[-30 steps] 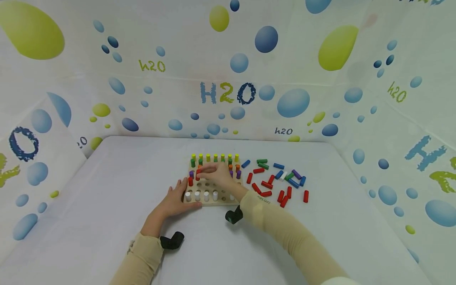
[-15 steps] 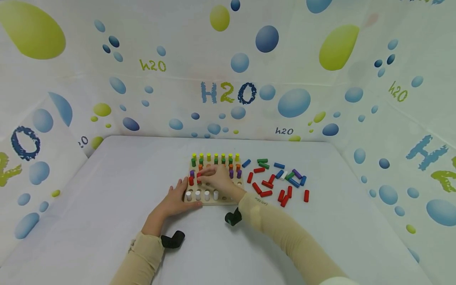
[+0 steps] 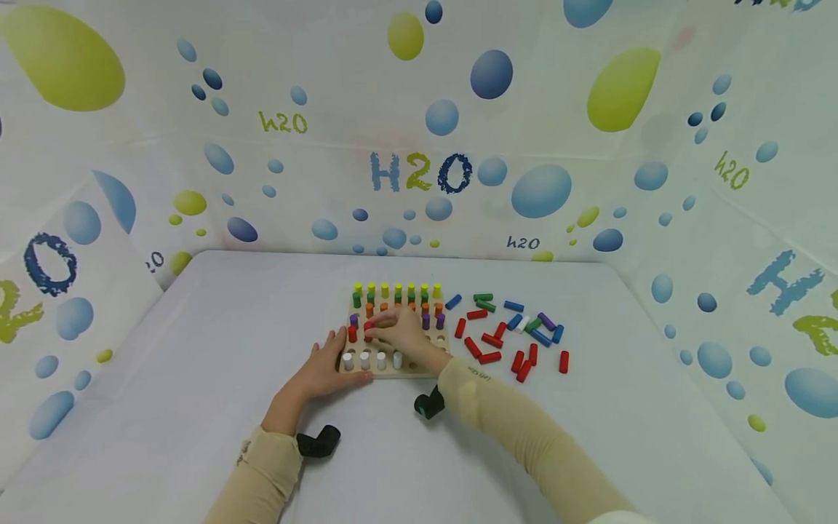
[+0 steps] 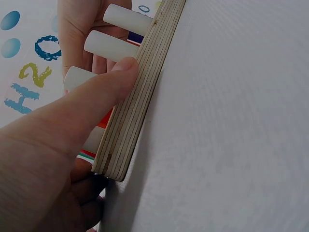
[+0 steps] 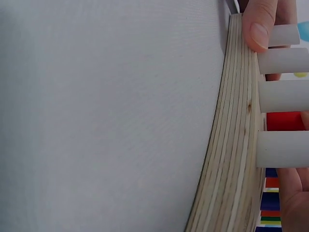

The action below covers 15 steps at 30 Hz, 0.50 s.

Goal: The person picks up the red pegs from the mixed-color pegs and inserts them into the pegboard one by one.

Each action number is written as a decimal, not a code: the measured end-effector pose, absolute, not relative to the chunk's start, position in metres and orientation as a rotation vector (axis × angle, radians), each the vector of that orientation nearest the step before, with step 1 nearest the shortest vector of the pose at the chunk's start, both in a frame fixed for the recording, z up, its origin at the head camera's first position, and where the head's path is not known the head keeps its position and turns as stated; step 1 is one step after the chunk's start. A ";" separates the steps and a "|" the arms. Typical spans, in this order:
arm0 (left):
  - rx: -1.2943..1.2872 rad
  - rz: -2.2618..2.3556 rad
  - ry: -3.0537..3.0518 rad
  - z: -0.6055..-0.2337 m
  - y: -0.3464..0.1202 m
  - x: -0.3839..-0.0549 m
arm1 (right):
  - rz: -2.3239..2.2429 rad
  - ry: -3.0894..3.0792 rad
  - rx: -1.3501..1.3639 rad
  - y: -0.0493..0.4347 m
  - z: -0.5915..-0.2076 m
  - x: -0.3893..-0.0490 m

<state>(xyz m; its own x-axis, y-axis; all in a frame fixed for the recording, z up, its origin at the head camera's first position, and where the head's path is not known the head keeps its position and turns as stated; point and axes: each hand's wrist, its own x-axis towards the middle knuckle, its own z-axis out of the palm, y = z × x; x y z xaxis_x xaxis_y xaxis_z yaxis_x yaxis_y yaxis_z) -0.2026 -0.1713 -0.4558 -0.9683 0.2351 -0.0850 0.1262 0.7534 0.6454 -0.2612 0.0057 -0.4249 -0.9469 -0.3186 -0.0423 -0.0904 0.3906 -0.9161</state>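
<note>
The right hand (image 3: pixel 406 331) pinches a red peg (image 3: pixel 368 332) between thumb and fingertips, narrow; the left hand (image 3: pixel 319 370) is spread wide, touching the pegboard (image 5: pixel 229 121) at its near left corner, thumb along the near edge. The pinched peg's long axis is upright, like the white pegs (image 3: pixel 382 359) nearer the person. It lies ahead and right of the left hand, with another red peg (image 3: pixel 352 334) standing between; whether it is seated I cannot tell.

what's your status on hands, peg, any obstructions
Left hand touching pegboard near-left corner. Right hand pinching red peg at pegboard, seating unclear. Loose pegs right of pegboard, nothing blocking seen.
</note>
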 end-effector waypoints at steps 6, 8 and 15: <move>0.279 1.016 2.784 -0.455 -0.171 -0.201 | -1.559 2.468 -0.370 0.004 -0.429 -0.263; 0.283 1.022 2.784 -0.455 -0.171 -0.201 | -1.564 2.468 -0.388 0.003 -0.431 -0.264; 0.286 1.013 2.784 -0.453 -0.171 -0.201 | -1.546 2.492 -0.395 0.002 -0.437 -0.266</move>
